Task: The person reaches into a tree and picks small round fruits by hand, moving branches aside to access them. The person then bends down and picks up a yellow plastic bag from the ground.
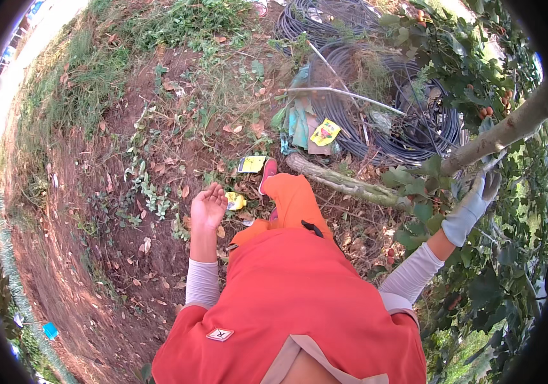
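My left hand (209, 206) is bare and hangs over the ground, palm turned up and fingers loosely bent, with nothing in it. Just past its fingers lies a yellow packet (236, 201). On the right, my right hand (468, 211) wears a pale work glove and reaches up among lobed green leaves (430, 211). Its fingers are at a thin pale twig (493, 162) below a thick tree limb (499, 137); whether they grip it is unclear. Round reddish-brown fruits (485, 113) hang in the foliage.
Large coils of black tubing (389, 149) lie ahead, with a dry stick (346, 91) across them. A thick trunk (346, 177) slants low beside my legs. Another yellow packet (325, 132) and a yellow card (251, 164) lie on leaf-strewn soil (125, 249).
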The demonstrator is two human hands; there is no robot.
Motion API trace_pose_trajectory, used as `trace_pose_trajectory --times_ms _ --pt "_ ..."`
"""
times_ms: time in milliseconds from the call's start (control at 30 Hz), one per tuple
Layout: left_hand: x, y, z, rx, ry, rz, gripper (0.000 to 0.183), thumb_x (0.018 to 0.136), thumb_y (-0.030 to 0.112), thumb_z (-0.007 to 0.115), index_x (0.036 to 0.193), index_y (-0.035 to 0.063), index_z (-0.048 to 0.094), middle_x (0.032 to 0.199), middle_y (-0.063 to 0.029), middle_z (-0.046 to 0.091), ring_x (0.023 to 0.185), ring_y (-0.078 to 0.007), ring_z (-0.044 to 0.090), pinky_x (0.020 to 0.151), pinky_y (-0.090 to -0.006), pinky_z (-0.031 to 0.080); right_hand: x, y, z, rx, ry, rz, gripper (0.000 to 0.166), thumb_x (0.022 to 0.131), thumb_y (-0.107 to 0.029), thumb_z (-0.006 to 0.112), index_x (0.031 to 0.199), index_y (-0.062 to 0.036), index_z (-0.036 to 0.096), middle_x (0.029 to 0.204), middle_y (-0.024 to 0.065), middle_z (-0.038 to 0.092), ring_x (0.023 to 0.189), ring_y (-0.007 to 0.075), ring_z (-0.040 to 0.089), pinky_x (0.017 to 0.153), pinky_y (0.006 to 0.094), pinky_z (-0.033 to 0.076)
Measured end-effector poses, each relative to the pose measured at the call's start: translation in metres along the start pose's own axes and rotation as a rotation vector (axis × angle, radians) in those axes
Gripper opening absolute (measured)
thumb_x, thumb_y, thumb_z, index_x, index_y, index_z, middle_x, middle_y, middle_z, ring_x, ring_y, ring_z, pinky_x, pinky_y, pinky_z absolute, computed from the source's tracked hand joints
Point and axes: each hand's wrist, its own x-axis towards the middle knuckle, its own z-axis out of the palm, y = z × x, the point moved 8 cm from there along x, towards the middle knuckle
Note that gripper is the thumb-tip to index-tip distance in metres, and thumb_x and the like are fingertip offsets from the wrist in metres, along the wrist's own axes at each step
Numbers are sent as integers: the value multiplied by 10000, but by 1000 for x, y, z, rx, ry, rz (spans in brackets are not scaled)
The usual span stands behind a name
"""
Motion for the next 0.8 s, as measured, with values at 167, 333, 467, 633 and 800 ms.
trace_pose_trajectory --times_ms 167,333,467,633,800 --pt "21 8 12 -66 26 -12 296 883 87 482 1149 -41 491 1012 -109 549 855 -209 555 722 -330 484 27 15 39 22 -47 -5 677 866 -174 660 1427 -36 308 1361 132 450 1176 233 486 1001 352 395" --pt "51 37 38 -55 44 -12 264 891 87 431 1124 -11 507 993 -95 568 865 -196 560 756 -334 494 51 48 25 -292 270 -58 808 790 -225 756 1411 3 292 1293 166 509 1107 247 548 953 367 453" --pt "79 62 66 38 46 -45 272 888 103 447 1118 -24 517 987 -97 572 855 -199 563 750 -339 499 39 34 31 -457 457 3 856 736 -284 803 1385 11 330 1247 169 558 1064 230 580 934 364 476" --pt "130 94 123 196 1 -50 288 887 104 467 1143 -20 503 970 -92 576 850 -195 563 749 -328 497 40 41 6 -420 616 -10 818 677 -232 857 1322 20 421 1229 138 573 1017 208 580 910 340 480" --pt "183 93 157 214 -18 -176 306 881 115 487 1148 -33 509 983 -103 585 859 -206 587 753 -330 503 35 23 16 -308 582 112 712 665 -260 855 1224 19 512 1173 123 589 957 224 588 842 361 500"
